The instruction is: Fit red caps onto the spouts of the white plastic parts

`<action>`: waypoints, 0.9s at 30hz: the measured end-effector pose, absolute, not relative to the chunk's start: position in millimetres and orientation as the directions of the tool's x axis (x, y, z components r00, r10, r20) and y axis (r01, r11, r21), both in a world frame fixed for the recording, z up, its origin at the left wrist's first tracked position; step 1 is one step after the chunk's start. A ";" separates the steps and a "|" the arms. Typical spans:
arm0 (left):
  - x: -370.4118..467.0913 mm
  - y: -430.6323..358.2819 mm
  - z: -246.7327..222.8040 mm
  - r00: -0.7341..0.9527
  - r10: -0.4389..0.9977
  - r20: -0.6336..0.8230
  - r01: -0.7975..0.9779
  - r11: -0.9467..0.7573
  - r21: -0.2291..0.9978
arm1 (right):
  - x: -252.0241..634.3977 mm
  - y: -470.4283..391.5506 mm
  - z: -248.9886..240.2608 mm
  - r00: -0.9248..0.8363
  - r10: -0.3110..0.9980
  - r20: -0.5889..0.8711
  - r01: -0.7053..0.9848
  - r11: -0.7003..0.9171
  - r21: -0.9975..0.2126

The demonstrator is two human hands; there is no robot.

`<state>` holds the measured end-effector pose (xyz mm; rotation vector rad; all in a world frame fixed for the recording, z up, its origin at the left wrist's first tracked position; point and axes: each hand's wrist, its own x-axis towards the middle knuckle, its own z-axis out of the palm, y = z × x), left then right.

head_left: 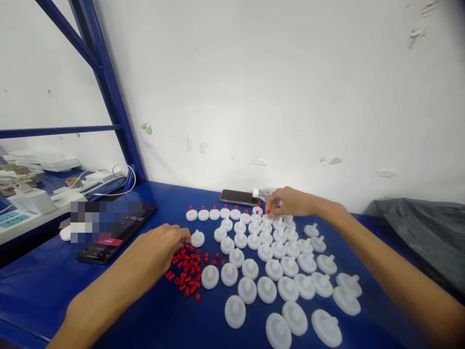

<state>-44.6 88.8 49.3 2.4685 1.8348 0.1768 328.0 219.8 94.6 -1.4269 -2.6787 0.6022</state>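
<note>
Many white discs with nozzles (pixel 267 289) lie over the blue tabletop (pixel 152 315). Along the back row, several discs carry small red caps (pixel 214 208) on their nozzles. My right hand (pixel 285 201) reaches to the back of the group, its fingers pinched on a red cap (pixel 268 212) at a disc's nozzle. At the left, my left hand (pixel 170 240) is over the edge of a pile of loose red caps (pixel 187 271), beside a single white disc (pixel 197 238). Its fingers curl down and their tips are partly hidden, so what they hold cannot be made out.
A phone (pixel 238 197) and a clear bottle (pixel 267 193) lie near the wall. Left of my left hand is a larger phone (pixel 116 235), with a power strip (pixel 18 225) and cables beyond. Dark sheeting (pixel 428 237) covers the right side. A blue frame stands at left.
</note>
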 end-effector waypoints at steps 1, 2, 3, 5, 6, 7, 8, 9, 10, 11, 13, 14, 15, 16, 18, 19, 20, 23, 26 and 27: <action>-44.6 88.6 50.2 0.275 0.959 0.076 0.953 -0.282 0.114 | 328.1 218.9 95.8 -0.575 0.809 -0.125 0.785 0.502 -0.364; -44.3 88.3 51.6 0.261 0.960 0.103 0.956 -0.272 0.112 | 328.4 217.8 97.5 -0.572 0.813 -0.107 0.782 0.502 -0.369; -43.5 87.8 53.7 0.242 0.960 0.140 0.959 -0.258 0.113 | 328.7 216.3 99.8 -0.564 0.822 -0.083 0.782 0.498 -0.375; -40.4 86.2 59.1 0.189 0.953 0.236 0.964 -0.225 0.138 | 328.6 212.1 105.8 -0.539 0.842 -0.027 0.780 0.487 -0.392; -38.2 84.9 62.1 0.158 0.944 0.290 0.964 -0.210 0.161 | 327.6 209.2 109.6 -0.530 0.848 -0.001 0.775 0.484 -0.405; -35.8 83.4 65.1 0.131 0.928 0.348 0.961 -0.205 0.187 | 325.5 205.8 113.7 -0.527 0.849 0.020 0.766 0.485 -0.421; -33.0 81.6 68.0 0.109 0.907 0.406 0.954 -0.210 0.213 | 322.1 201.6 118.0 -0.534 0.845 0.035 0.752 0.493 -0.438; -30.1 79.5 70.5 0.097 0.882 0.461 0.945 -0.227 0.236 | 317.4 196.5 122.4 -0.549 0.835 0.045 0.733 0.506 -0.455; -26.9 77.2 72.8 0.094 0.856 0.508 0.933 -0.254 0.255 | 311.2 190.6 126.7 -0.568 0.821 0.053 0.712 0.523 -0.470; -23.6 74.6 74.6 0.100 0.834 0.543 0.918 -0.288 0.273 | 303.6 183.7 130.7 -0.590 0.805 0.059 0.690 0.541 -0.481; -16.7 69.0 77.4 0.127 0.812 0.569 0.882 -0.355 0.309 | 285.6 167.4 137.3 -0.631 0.773 0.064 0.653 0.574 -0.495; -13.1 66.0 78.5 0.150 0.810 0.566 0.864 -0.386 0.323 | 275.8 158.2 139.6 -0.649 0.758 0.061 0.638 0.587 -0.498; -9.6 63.0 79.4 0.180 0.809 0.559 0.846 -0.417 0.331 | 266.2 148.6 141.3 -0.671 0.740 0.057 0.622 0.603 -0.499; -6.2 60.1 80.2 0.214 0.810 0.546 0.830 -0.446 0.336 | 257.1 139.0 142.4 -0.700 0.712 0.063 0.601 0.634 -0.487; -0.4 54.8 81.3 0.287 0.811 0.510 0.800 -0.496 0.339 | 242.1 121.2 143.2 -0.748 0.657 0.094 0.557 0.698 -0.451; 1.7 52.6 81.5 0.318 0.814 0.486 0.788 -0.512 0.341 | 236.6 113.7 143.2 -0.765 0.631 0.125 0.536 0.733 -0.419; 3.3 50.7 81.5 0.342 0.819 0.461 0.780 -0.521 0.346 | 232.4 107.5 143.2 -0.777 0.610 0.155 0.522 0.763 -0.382; 5.3 46.5 80.9 0.382 0.815 0.436 0.770 -0.542 0.337 | 226.1 97.4 143.8 -0.804 0.552 0.220 0.501 0.829 -0.249; 6.5 43.1 82.2 0.367 0.798 0.478 0.755 -0.555 0.348 | 223.1 95.8 144.9 -0.830 0.496 0.254 0.474 0.868 -0.147; 7.3 42.2 83.2 0.345 0.803 0.486 0.747 -0.548 0.376 | 221.9 95.8 145.1 -0.835 0.483 0.266 0.467 0.876 -0.124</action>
